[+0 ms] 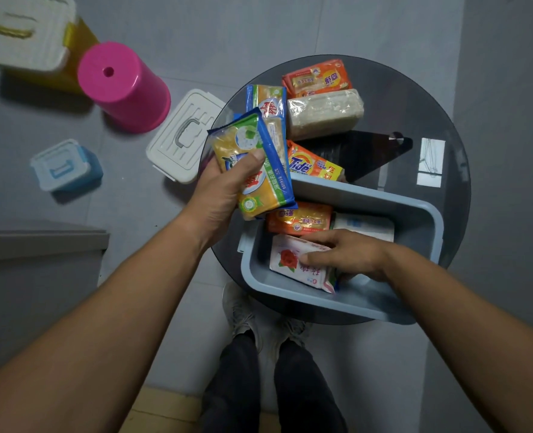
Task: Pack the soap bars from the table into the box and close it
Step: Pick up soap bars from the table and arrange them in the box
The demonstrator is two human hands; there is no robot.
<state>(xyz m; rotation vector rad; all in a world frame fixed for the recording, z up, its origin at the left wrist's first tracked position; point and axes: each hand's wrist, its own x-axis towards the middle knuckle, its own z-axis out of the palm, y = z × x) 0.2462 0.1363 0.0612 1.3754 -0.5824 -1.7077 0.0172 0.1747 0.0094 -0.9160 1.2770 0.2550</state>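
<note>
1. The right grip (346,254) is inside the blue box (321,296). Its thumb and curled fingers are closed on a pink-and-white soap packet (290,260) printed with a red rose, which lies tilted against the box's near-left corner.
2. The left grip (224,195) is raised just beyond the box's left end. Its fingers are wrapped round a yellow, blue and green soap packet (252,170), with the thumb pressed on the front, and it holds the packet off the surface.
3. Two more packets lie in the box behind the right grip: an orange soap packet (299,218) and, to its right, a white packet (365,228).
4. The box sits at the near edge of a round dark glass surface (430,98).
5. Beyond the box, four soaps remain on the surface. A Tide packet (309,165) touches the box's far wall. A blue-and-yellow packet (266,103) lies partly behind the held one. A pale bar in clear wrap (324,112) comes next, and an orange packet (316,77) lies farthest.
6. On the floor to the left lie a white lid with a grey handle (183,135), a small blue box (66,165), a pink stool (124,89) and a yellow box with a white lid (24,32).
</note>
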